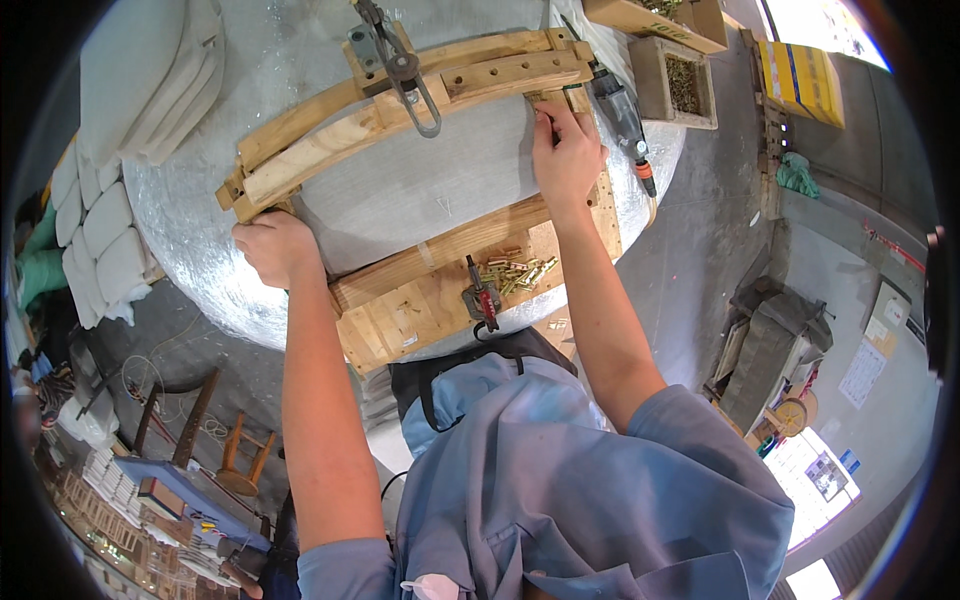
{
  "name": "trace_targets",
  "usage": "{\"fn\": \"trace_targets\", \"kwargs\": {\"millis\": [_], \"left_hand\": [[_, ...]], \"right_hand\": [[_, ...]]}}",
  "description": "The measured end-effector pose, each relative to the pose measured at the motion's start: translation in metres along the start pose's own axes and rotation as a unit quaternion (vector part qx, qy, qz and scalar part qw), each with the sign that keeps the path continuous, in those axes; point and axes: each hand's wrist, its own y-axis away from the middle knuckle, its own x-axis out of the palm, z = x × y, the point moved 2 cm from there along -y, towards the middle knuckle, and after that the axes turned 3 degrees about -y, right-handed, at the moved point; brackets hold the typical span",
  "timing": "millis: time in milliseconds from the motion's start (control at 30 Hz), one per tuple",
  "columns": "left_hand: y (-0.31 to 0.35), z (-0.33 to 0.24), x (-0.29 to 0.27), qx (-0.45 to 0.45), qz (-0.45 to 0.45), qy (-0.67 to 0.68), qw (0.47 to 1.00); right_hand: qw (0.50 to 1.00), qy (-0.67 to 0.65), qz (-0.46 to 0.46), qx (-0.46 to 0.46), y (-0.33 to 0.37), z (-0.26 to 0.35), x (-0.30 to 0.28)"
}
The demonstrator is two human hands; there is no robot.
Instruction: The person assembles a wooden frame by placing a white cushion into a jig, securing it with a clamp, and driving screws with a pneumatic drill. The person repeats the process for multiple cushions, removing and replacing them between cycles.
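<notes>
A grey padded-looking panel [420, 190] lies in a wooden jig [385, 268], under two curved wooden bars [330, 140]. A metal toggle clamp [402, 68] reaches over the bars, its loop end above the panel. My left hand [277, 250] is closed at the jig's left end, below the bars; what its curled fingers hold is hidden. My right hand [570, 160] is closed in a pinch at the panel's far right corner, and the thing between its fingertips is too small to name. Near me on the jig are a red-handled toggle clamp [486, 298] and several brass-coloured cylindrical fittings [522, 274].
Right of the jig lies a power screwdriver [622, 115] with an orange-banded hose end. Beyond it stand a wooden box of small metal parts [683, 85] and a cardboard box [655, 22]. Grey panels are stacked [150, 75] at far left. The table [200, 215] is wrapped in shiny film.
</notes>
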Motion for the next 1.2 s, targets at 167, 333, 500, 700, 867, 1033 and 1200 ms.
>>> {"fn": "trace_targets", "kwargs": {"millis": [167, 333, 500, 700, 867, 1033, 1200], "left_hand": [[-0.002, 0.002, 0.003, 0.003, -0.006, 0.014, 1.000], [0.001, 0.001, 0.000, -0.004, 0.005, 0.011, 1.000], [-0.001, 0.000, 0.001, 0.006, -0.003, -0.010, 1.000], [-0.003, 0.004, 0.006, 0.004, -0.024, 0.008, 1.000], [-0.001, 0.003, 0.004, 0.000, -0.009, 0.028, 1.000], [-0.001, 0.002, 0.003, -0.006, -0.003, 0.023, 1.000], [-0.002, 0.004, 0.005, 0.001, -0.016, 0.015, 1.000]], "right_hand": [[0.999, -0.002, -0.012, -0.030, 0.001, -0.001, -0.001], [0.996, -0.040, 0.048, -0.070, 0.022, 0.033, -0.013], [0.971, -0.083, 0.138, -0.175, 0.072, 0.098, -0.013], [0.936, -0.120, 0.190, -0.271, 0.110, 0.165, 0.019], [0.924, -0.131, 0.192, -0.303, 0.129, 0.203, 0.052], [0.937, -0.177, 0.144, -0.265, 0.122, 0.205, 0.058], [0.925, -0.158, 0.191, -0.290, 0.127, 0.190, 0.049]]}}
